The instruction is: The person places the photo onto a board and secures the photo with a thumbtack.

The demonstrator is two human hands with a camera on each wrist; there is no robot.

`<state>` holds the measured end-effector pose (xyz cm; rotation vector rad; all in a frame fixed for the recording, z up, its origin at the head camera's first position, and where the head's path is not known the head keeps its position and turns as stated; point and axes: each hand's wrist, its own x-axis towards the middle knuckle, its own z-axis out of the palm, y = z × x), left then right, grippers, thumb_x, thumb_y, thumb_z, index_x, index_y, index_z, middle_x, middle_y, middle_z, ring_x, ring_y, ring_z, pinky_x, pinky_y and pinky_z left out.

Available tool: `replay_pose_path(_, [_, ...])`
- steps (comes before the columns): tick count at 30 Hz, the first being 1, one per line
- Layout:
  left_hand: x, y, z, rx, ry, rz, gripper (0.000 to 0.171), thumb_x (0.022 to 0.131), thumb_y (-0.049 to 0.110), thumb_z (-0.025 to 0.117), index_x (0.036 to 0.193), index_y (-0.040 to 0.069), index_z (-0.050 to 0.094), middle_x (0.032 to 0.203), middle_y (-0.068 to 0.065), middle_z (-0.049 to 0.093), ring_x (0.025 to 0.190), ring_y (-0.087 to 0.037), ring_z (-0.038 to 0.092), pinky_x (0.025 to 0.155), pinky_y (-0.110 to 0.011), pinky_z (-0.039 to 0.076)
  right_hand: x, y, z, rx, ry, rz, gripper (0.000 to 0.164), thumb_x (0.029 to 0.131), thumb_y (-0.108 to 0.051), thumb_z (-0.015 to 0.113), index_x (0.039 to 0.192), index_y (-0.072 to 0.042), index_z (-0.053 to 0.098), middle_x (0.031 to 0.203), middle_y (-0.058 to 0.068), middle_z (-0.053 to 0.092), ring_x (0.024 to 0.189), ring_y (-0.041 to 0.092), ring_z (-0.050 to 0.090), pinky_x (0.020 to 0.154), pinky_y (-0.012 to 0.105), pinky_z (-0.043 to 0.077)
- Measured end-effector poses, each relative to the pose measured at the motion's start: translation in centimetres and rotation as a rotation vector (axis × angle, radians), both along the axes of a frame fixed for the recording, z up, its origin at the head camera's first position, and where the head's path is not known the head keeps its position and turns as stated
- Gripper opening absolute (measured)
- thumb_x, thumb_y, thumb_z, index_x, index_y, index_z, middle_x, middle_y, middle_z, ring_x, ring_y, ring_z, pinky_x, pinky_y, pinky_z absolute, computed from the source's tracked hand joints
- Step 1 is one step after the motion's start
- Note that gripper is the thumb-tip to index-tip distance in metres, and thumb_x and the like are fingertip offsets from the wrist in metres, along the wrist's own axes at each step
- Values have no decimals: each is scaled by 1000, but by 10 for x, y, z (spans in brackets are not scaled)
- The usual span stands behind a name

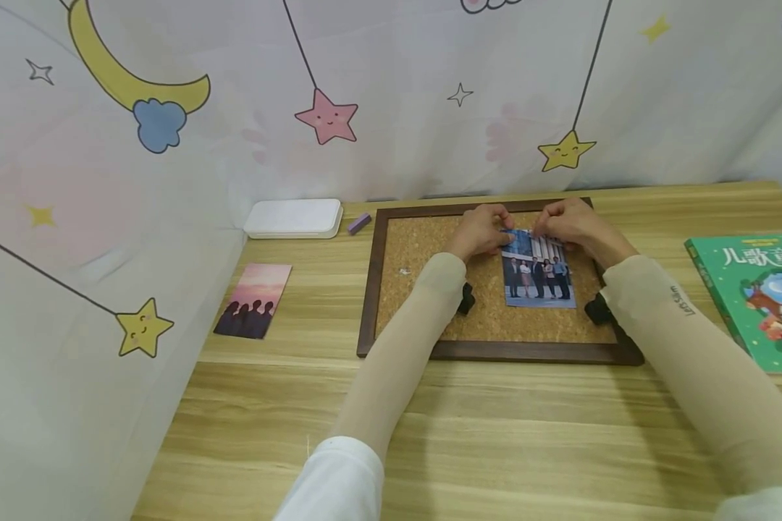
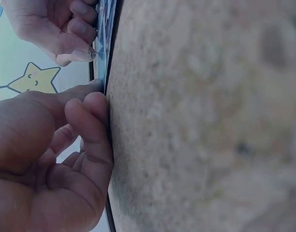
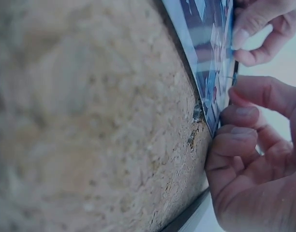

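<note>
A group photo (image 1: 538,275) of people in front of a building lies against the cork board (image 1: 423,318), which has a dark wooden frame. My left hand (image 1: 479,230) holds the photo's top left corner, its thumb on the print and the other fingers curled against the cork. At the top edge, my right hand (image 1: 572,223) pinches a small pin (image 3: 231,78) between thumb and forefinger. Its thin needle (image 2: 98,52) points at the photo in the left wrist view. The other right fingers are curled at the photo's edge.
Small clear bits (image 1: 404,272) lie on the cork at left. Left of the board are a sunset photo (image 1: 254,300), a white case (image 1: 293,218) and a purple block (image 1: 360,223). A green book (image 1: 756,297) lies at right. A patterned curtain (image 1: 397,87) hangs behind.
</note>
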<state>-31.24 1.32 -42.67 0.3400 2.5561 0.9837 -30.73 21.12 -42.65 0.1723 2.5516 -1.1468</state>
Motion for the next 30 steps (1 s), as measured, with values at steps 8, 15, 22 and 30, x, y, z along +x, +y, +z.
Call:
replay_pose_path(8, [1, 2, 0, -9, 6, 14, 14, 103, 20, 75, 114, 15, 68, 127, -6, 68, 73, -11, 59, 62, -19, 47, 0, 0, 0, -10, 4, 0, 19, 96, -22, 75, 78, -16, 70, 87, -3, 57, 69, 18, 48, 57, 31, 38])
replay_pose_path(15, [0, 1, 0, -4, 1, 8, 15, 103, 19, 74, 116, 15, 67, 128, -6, 67, 74, -11, 60, 63, -19, 47, 0, -2, -1, 10, 28, 13, 18, 93, -22, 76, 76, -15, 73, 88, 0, 59, 69, 20, 49, 56, 32, 38])
replay_pose_path(22, [0, 0, 1, -16, 5, -2, 16, 103, 20, 74, 116, 15, 67, 126, -7, 69, 71, -10, 60, 63, -19, 47, 0, -2, -2, 12, 34, 13, 18, 92, -22, 77, 76, -15, 73, 93, 3, 61, 67, 19, 49, 55, 32, 37])
replay_pose_path(30, [0, -1, 1, 5, -7, 0, 15, 103, 19, 74, 116, 15, 67, 115, -5, 69, 68, -10, 59, 62, -19, 47, -2, 0, -3, 27, 27, 31, 20, 93, -22, 76, 75, -14, 72, 90, 2, 59, 69, 19, 50, 56, 32, 38])
